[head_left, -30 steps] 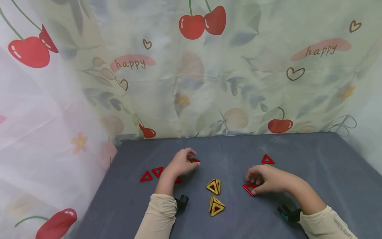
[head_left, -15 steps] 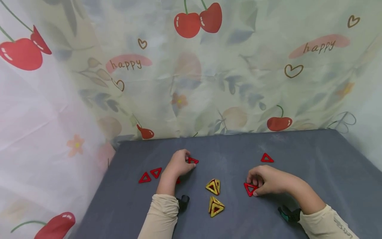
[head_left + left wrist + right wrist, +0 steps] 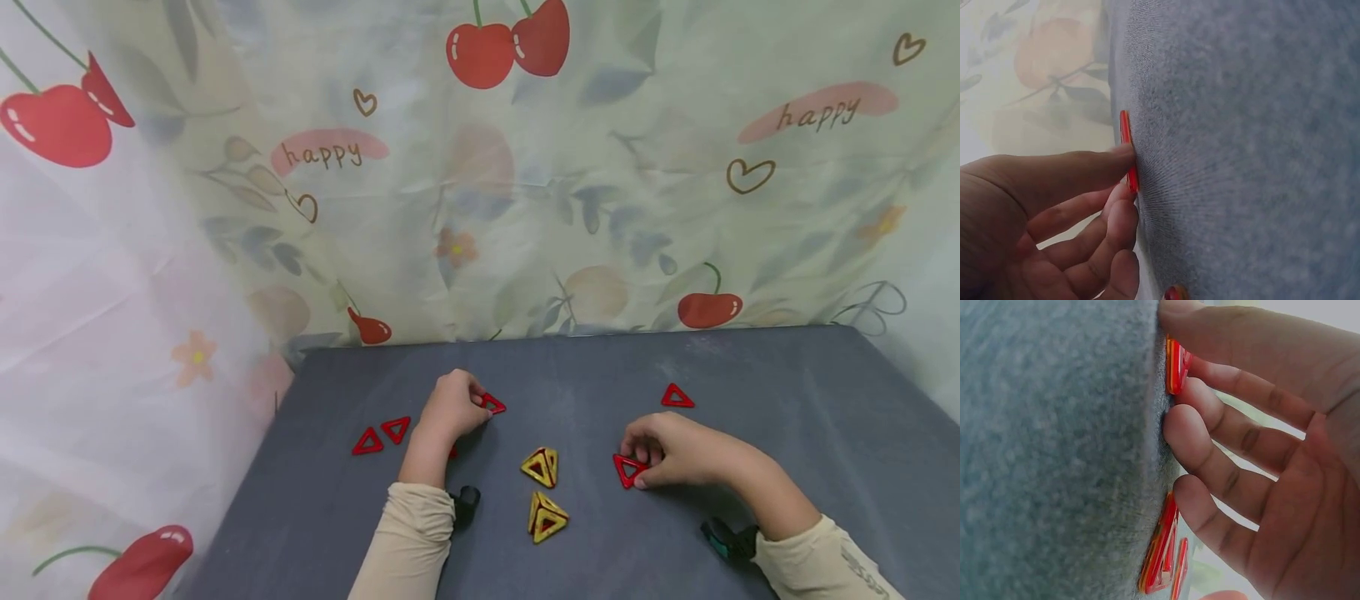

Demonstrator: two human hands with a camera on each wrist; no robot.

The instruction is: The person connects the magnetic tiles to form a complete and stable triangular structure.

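At the back left of the grey table, my left hand (image 3: 452,404) pinches a red triangle tile (image 3: 495,405) by its left side. Seen from the left wrist, the thumb lies over that tile (image 3: 1125,128), which is low and nearly flat against the tabletop. My right hand (image 3: 671,450) holds another red triangle tile (image 3: 621,473) between thumb and fingers, right of the middle. The right wrist view shows this tile (image 3: 1175,365) edge-on under the thumb, with the other fingers loosely bent beside it. Between the hands stand two gold-and-red triangular pieces, one far (image 3: 541,467) and one near (image 3: 547,518).
Two red triangles, an outer one (image 3: 367,442) and an inner one (image 3: 396,429), lie left of my left forearm. Another red piece (image 3: 453,452) is mostly hidden behind that forearm. One more red triangle (image 3: 677,397) lies beyond my right hand. A printed curtain (image 3: 525,250) borders the table's back.
The left tile, mostly covered by fingers a second ago, now shows more of its triangle. The right tile has turned slightly in the fingers. Both hands stay about in place; the view shifts a little.
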